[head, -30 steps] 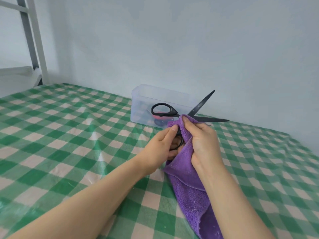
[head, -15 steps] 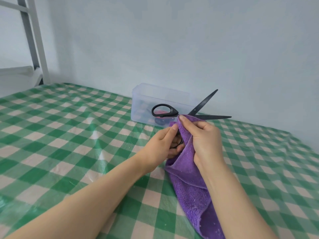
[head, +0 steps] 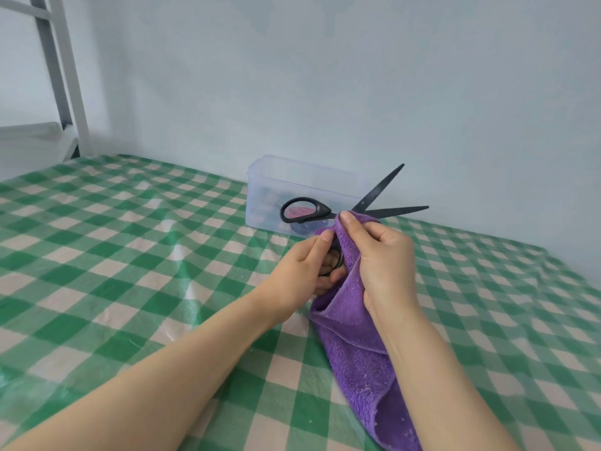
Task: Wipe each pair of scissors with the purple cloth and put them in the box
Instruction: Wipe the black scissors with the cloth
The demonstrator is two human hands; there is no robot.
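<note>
Black scissors [head: 380, 203] are held up over the table with their blades spread wide and pointing right. My left hand [head: 302, 268] grips the lower handle ring, with fingers through it. My right hand [head: 380, 258] pinches the purple cloth [head: 354, 346] around the scissors near the pivot; the cloth hangs down to the table. The upper handle ring sticks out to the left. Behind stands the clear plastic box [head: 260, 190], with dark and red items showing dimly through its wall.
A green and white checked cloth [head: 130, 255] covers the table. A pale wall rises close behind the box. A white and grey metal frame [head: 61, 76] stands at the far left, beyond the table's corner.
Both hands have risen slightly with the scissors. My right hand and the cloth have slid a little along the scissors by the pivot. The blades stay spread.
</note>
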